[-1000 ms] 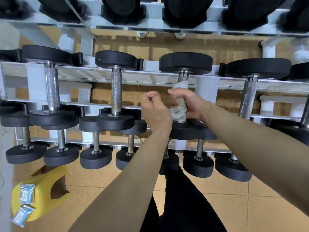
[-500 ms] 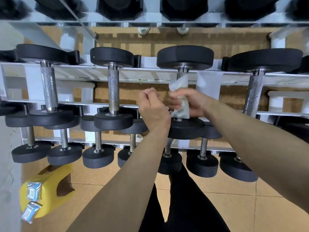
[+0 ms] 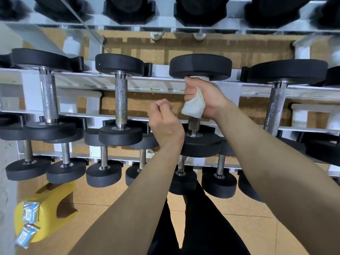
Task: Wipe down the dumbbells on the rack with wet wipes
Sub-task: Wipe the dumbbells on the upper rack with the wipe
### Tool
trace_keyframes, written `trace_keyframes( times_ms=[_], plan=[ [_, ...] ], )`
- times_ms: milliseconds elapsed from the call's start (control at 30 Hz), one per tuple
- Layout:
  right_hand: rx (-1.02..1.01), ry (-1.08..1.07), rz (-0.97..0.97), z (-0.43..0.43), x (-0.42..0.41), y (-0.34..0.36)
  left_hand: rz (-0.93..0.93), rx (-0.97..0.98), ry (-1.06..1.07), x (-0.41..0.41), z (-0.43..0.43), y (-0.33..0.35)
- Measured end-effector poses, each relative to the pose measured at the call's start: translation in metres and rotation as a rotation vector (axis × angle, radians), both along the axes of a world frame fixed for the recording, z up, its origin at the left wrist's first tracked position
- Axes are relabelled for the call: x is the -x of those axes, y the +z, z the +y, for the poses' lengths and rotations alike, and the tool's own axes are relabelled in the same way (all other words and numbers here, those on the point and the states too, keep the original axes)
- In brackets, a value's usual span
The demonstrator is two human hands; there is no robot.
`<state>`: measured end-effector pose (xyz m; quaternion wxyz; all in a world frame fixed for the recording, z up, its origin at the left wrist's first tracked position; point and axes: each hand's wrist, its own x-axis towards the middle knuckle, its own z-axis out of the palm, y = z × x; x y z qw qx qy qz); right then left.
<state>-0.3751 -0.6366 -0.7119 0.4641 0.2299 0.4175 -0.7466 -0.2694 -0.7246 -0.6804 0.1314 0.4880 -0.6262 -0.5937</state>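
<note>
On the rack (image 3: 156, 83), crumpled white wipe (image 3: 194, 106) wraps dumbbell handle (image 3: 193, 124).

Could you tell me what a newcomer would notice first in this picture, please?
The right grip wraps a white wet wipe round the handle of the middle-tier dumbbell at centre. The left grip hovers beside it, curled and empty. At lower left, two foil sachets lie on a yellow plastic object.

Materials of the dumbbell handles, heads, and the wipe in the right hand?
Handles: bare steel-looking metal, knurled crosshatch, dull shine. Heads: matte black, likely rubber or urethane coated; no glare. Wipe: white, soft, creased in the right hand; probably nonwoven fabric.
</note>
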Motion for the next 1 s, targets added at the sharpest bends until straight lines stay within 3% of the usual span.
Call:
trace_keyframes(
  times_ms=[100, 167, 267, 400, 500, 600, 667, 800, 867, 1000],
  plan=[
    [0.298, 0.149, -0.11, 0.005, -0.011, -0.013, 0.001, 0.001, 0.008, 0.0, 0.002, 0.002],
    [0.323, 0.267, -0.084, 0.009, -0.025, -0.017, 0.01, 0.0, -0.004, 0.001, 0.001, 0.001],
    [-0.003, 0.32, 0.008, 0.015, -0.042, -0.007, 0.018, 0.0, -0.022, 0.0, 0.0, 0.0],
    [-0.606, 0.47, 0.358, 0.009, -0.051, 0.011, 0.012, -0.032, -0.029, 0.002, 0.002, 0.005],
    [-0.818, 0.308, 0.424, -0.004, -0.048, 0.018, -0.01, -0.032, -0.029, 0.002, 0.0, 0.003],
    [-0.82, 0.011, 0.314, -0.024, -0.027, 0.019, -0.025, -0.014, -0.026, 0.002, 0.0, 0.003],
    [-0.772, -0.045, 0.235, -0.025, -0.01, 0.02, -0.033, -0.009, -0.03, 0.002, 0.001, 0.006],
    [-0.053, -0.02, -0.01, -0.004, -0.008, 0.014, -0.03, -0.004, -0.022, 0.001, 0.001, 0.003],
    [0.098, 0.101, -0.039, 0.006, -0.018, 0.011, -0.02, 0.008, -0.018, 0.001, 0.001, 0.004],
    [-0.176, 0.393, 0.125, 0.016, -0.045, 0.009, 0.003, 0.02, -0.037, 0.0, 0.001, 0.003]
  ],
)
